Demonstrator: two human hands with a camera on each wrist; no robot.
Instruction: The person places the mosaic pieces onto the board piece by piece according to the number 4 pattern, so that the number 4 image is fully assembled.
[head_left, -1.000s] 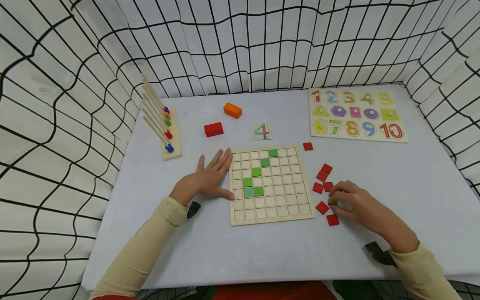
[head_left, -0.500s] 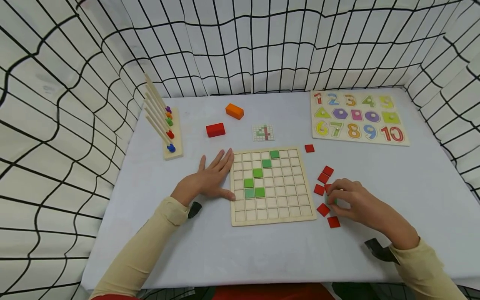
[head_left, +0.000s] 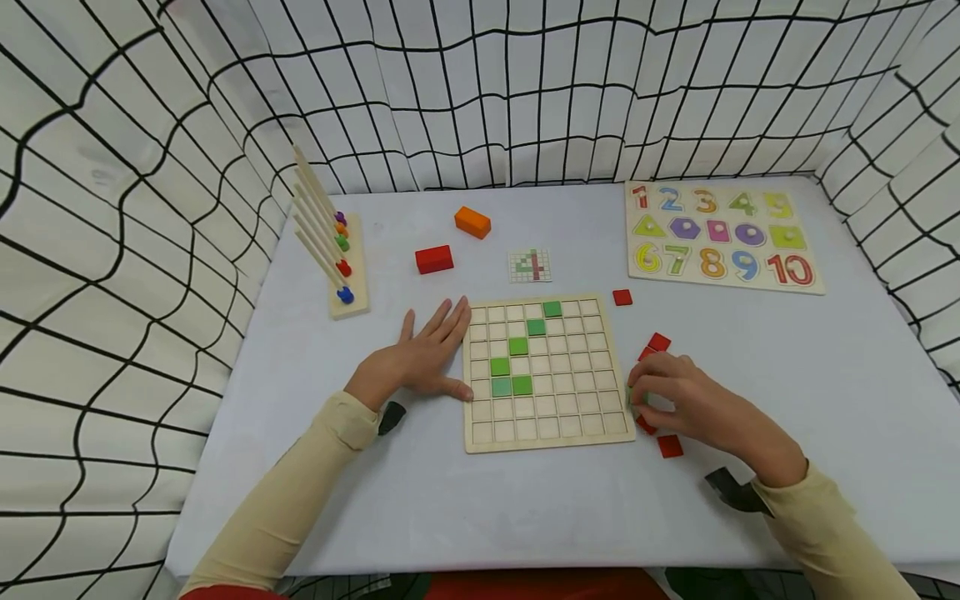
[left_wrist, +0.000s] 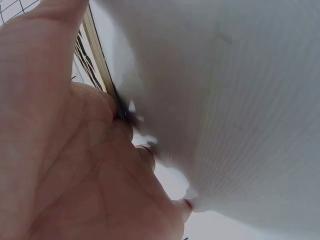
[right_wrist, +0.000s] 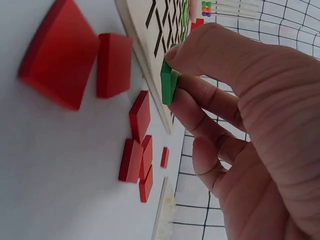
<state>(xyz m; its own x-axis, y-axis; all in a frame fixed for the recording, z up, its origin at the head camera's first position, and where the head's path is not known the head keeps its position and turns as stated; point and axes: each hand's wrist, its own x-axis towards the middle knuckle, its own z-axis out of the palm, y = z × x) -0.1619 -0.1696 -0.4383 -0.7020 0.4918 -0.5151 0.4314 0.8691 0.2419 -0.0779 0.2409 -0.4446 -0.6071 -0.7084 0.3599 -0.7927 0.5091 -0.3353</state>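
Observation:
My left hand [head_left: 416, 358] lies with fingers spread, thumb and fingertips at the left edge of a wooden grid board [head_left: 551, 427]. Several green tiles [head_left: 518, 346] fill some of its squares, in a slanting line with one more beside the lowest. Between thumb and fingers my right hand [head_left: 693, 400] pinches a green square tile [right_wrist: 167, 84], just off the board's right edge. Loose red tiles [head_left: 671, 446] lie under and around that hand; in the right wrist view, several red tiles [right_wrist: 60, 55] rest flat on the table.
Behind the board lie a small pattern card [head_left: 529, 266], a red block [head_left: 434, 259] and an orange block [head_left: 472, 222]. A number puzzle [head_left: 723, 275] sits at the back right. A peg stand with beads [head_left: 348, 308] is at the left. Black wire mesh [head_left: 525, 100] encloses the table.
My right hand has shifted left toward the board with the green tile, from among the red tiles. The left hand stays at the board's edge.

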